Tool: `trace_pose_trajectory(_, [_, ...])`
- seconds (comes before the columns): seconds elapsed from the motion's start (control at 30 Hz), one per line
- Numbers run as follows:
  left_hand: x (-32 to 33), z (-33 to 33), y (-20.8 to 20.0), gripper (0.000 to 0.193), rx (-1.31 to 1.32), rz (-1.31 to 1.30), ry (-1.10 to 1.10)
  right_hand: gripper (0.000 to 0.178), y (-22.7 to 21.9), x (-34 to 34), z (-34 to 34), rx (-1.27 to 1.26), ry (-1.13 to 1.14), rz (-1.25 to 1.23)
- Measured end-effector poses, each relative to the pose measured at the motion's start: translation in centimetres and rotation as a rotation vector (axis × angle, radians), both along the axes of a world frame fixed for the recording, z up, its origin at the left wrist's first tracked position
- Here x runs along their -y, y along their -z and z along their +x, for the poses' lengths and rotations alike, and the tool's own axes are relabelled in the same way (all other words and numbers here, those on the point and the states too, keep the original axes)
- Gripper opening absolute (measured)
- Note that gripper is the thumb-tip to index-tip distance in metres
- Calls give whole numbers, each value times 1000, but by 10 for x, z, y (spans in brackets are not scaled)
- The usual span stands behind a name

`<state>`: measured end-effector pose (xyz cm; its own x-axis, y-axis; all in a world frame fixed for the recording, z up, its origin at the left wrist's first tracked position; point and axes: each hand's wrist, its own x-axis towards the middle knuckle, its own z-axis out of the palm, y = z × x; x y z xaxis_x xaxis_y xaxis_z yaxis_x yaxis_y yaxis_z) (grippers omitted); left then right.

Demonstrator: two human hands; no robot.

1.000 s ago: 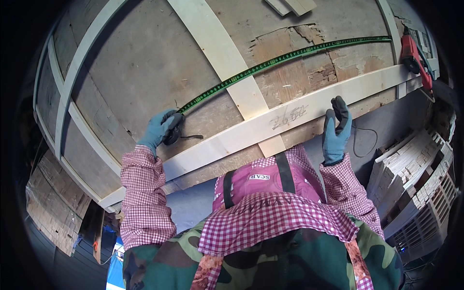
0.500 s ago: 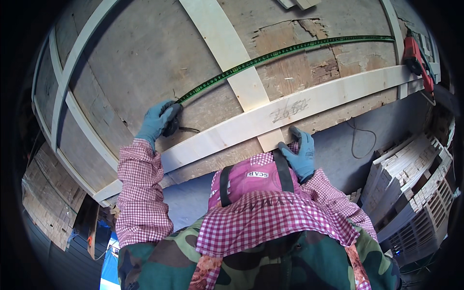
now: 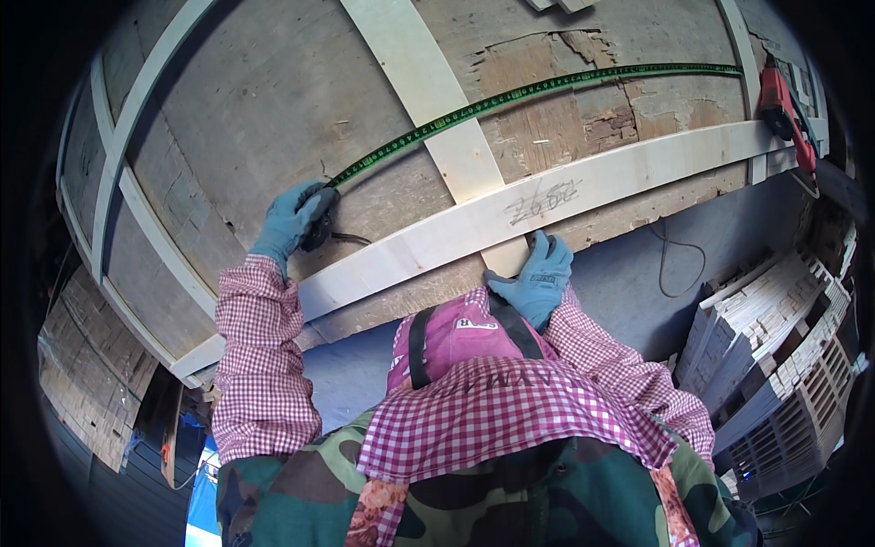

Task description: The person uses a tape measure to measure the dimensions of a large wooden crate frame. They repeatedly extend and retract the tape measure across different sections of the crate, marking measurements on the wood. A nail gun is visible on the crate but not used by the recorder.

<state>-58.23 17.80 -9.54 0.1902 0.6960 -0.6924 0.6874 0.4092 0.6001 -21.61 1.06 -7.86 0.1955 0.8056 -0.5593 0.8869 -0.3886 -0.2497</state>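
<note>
My left hand (image 3: 288, 223), in a blue-grey glove, is closed around a dark tape measure (image 3: 319, 219) with a cord hanging from it. The green tape blade (image 3: 474, 108) runs from it in a curve to the right, over a wide pale crosswise slat (image 3: 415, 77), to another slat at the far right. My right hand (image 3: 540, 283), gloved alike, is at the near end of the wide slat (image 3: 504, 260), below a long pale slat (image 3: 410, 251) with pencil marks. Its thumb and fingers are apart, with the thumb against or very near that end.
Worn plywood (image 3: 283, 100) with peeling patches lies under the slats. A red and black tool (image 3: 786, 114) rests at the right end of the long slat. Stacked wood (image 3: 756, 319) stands at the right, a wood pile (image 3: 96, 365) at the left. A thin cord (image 3: 670, 292) lies on the floor.
My right hand has moved left and slightly up, onto the near end of the wide slat. My left hand still holds the tape measure, with the blade stretched out.
</note>
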Motion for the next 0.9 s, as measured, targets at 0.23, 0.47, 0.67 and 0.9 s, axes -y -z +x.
trace_pose_trajectory(0.23, [0,2,-2,32,-2,13,1,103,5,1,4,-24,-38,-4])
trace_pose_trajectory(0.47, [1,0,1,31,-5,-4,2,101,5,1,5,-33,-42,-10])
trace_pose_trajectory(0.67, [0,3,-3,32,-26,-3,10,101,3,-1,6,-34,-50,-10])
trace_pose_trajectory(0.9, [0,1,-3,34,-42,-13,25,101,4,-1,7,-35,-80,-16])
